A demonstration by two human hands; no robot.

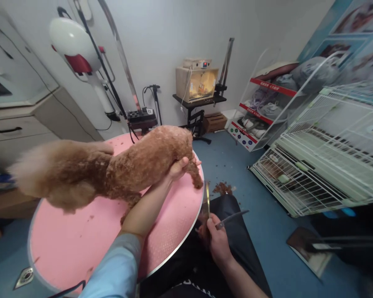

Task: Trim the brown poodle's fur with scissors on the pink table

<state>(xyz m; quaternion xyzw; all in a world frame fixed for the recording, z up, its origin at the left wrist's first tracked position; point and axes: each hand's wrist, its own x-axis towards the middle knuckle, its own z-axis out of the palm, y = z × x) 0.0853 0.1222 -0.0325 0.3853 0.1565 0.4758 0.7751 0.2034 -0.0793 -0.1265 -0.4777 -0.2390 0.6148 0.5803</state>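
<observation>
A curly brown dog (149, 159) stands on a round pink grooming table (170, 223), its head to the left and slightly blurred. My left hand (182, 165) reaches under its belly and is closed round the top of a hind leg (195, 174); part of my fingers is hidden behind the leg. Below the table's right edge, over my dark apron (242, 231), my right hand (218, 238) grips a pair of scissors (208, 198). Their blades are spread wide apart, clear of the dog.
Brown hair clippings (223, 188) lie on the blue floor. A white dryer (74, 45) on a stand rises behind the table. Wire cages (323, 157) and a shelf rack (261, 107) stand at right, a dustpan (311, 248) below them. A lit wooden box (197, 82) sits at the back.
</observation>
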